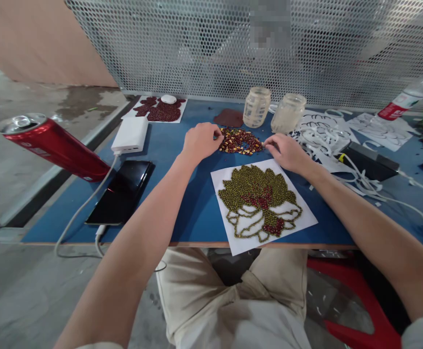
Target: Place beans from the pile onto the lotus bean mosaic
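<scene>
Both hands are at a loose pile of mixed beans and kernels (231,139) on the blue worktop (197,208), one on either side. The left hand (203,139) is half curled, thumb and fingers drawn together at the pile's left edge; the right hand (287,151) has its thumb and forefinger nearly meeting at the opposite edge. Whether either pinches a bean, I cannot tell — the fingertips are too small to read.

On the near side of the hands lies a white sheet (305,222), turned at an angle and overhanging the worktop's front edge. It carries a green bean pattern (255,182) with dark red patches and some white, outlined areas.

Two glass jars (257,107) stand just beyond the pile. Left of the left hand are a white power bank (129,134), a black phone (120,194) and a red can (55,148); tangled white strips (322,140) lie just right of the right hand.
</scene>
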`<action>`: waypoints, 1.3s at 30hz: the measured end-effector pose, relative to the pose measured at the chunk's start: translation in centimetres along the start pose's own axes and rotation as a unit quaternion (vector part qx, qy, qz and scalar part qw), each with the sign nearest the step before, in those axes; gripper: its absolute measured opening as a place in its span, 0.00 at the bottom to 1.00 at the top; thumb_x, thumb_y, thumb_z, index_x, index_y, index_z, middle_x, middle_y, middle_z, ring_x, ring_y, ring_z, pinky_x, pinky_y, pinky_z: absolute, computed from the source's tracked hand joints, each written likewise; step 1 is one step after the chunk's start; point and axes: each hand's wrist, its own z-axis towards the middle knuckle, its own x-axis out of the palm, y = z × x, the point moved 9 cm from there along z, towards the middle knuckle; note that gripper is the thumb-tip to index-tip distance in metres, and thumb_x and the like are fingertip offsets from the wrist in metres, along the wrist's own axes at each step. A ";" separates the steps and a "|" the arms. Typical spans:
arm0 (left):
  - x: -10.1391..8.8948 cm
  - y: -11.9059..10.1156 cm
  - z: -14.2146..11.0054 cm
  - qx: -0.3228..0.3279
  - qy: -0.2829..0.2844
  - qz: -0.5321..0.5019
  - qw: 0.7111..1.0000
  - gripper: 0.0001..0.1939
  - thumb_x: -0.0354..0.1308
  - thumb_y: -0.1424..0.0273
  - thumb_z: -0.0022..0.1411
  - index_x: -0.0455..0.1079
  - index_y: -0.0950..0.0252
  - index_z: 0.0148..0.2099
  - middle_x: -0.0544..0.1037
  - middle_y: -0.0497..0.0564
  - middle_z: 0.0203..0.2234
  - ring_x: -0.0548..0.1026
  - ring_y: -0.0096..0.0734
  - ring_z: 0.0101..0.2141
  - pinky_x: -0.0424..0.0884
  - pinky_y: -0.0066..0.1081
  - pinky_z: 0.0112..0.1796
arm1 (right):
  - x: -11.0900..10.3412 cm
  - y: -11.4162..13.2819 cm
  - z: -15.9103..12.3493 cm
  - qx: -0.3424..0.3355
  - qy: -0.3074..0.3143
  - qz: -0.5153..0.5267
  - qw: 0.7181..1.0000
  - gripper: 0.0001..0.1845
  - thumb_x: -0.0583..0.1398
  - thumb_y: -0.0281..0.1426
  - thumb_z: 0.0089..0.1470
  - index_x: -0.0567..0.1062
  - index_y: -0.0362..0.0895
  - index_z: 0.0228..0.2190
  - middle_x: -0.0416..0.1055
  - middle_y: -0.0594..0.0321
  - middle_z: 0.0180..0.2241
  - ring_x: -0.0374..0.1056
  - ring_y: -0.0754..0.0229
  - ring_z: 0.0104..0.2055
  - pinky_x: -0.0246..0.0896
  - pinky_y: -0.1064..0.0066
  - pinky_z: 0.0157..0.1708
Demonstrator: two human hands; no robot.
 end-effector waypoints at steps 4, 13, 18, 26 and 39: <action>0.6 -1.4 0.1 0.069 0.023 -0.004 0.997 0.13 0.60 0.62 0.74 0.85 0.59 0.49 0.88 0.56 0.49 0.82 0.45 0.48 0.74 0.43 0.49 | 0.4 0.5 0.2 -0.021 -0.007 -0.008 1.000 0.09 0.59 0.33 0.67 0.80 0.48 0.43 0.79 0.51 0.44 0.76 0.44 0.49 0.70 0.48 0.55; 1.1 -1.9 -0.2 0.082 0.061 -0.025 0.994 0.12 0.61 0.61 0.74 0.85 0.58 0.47 0.90 0.54 0.46 0.83 0.44 0.45 0.73 0.39 0.43 | 1.3 -0.1 0.2 -0.009 0.021 -0.074 0.997 0.10 0.60 0.36 0.69 0.83 0.48 0.43 0.79 0.50 0.46 0.75 0.41 0.50 0.71 0.46 0.54; 1.4 -2.0 -0.2 0.086 0.068 -0.016 0.994 0.13 0.61 0.61 0.74 0.86 0.59 0.48 0.90 0.54 0.45 0.83 0.44 0.45 0.74 0.39 0.44 | 2.0 0.1 0.4 -0.029 0.036 -0.110 0.993 0.12 0.58 0.34 0.69 0.82 0.47 0.41 0.78 0.49 0.45 0.74 0.40 0.52 0.69 0.46 0.55; 1.4 -2.3 -0.1 0.113 0.067 -0.020 0.991 0.15 0.59 0.61 0.74 0.87 0.59 0.50 0.90 0.53 0.43 0.83 0.40 0.42 0.73 0.37 0.44 | -3.5 5.5 -0.3 -0.080 -0.019 0.006 0.997 0.06 0.59 0.34 0.68 0.76 0.50 0.40 0.77 0.54 0.42 0.73 0.46 0.45 0.67 0.52 0.50; 2.1 -1.9 -0.1 0.102 0.083 -0.022 0.991 0.14 0.61 0.62 0.73 0.87 0.58 0.51 0.90 0.53 0.42 0.83 0.42 0.43 0.74 0.38 0.47 | 2.5 16.9 -6.8 -0.336 0.192 0.087 0.918 0.11 0.58 0.31 0.75 0.77 0.48 0.37 0.78 0.59 0.37 0.69 0.53 0.41 0.63 0.61 0.46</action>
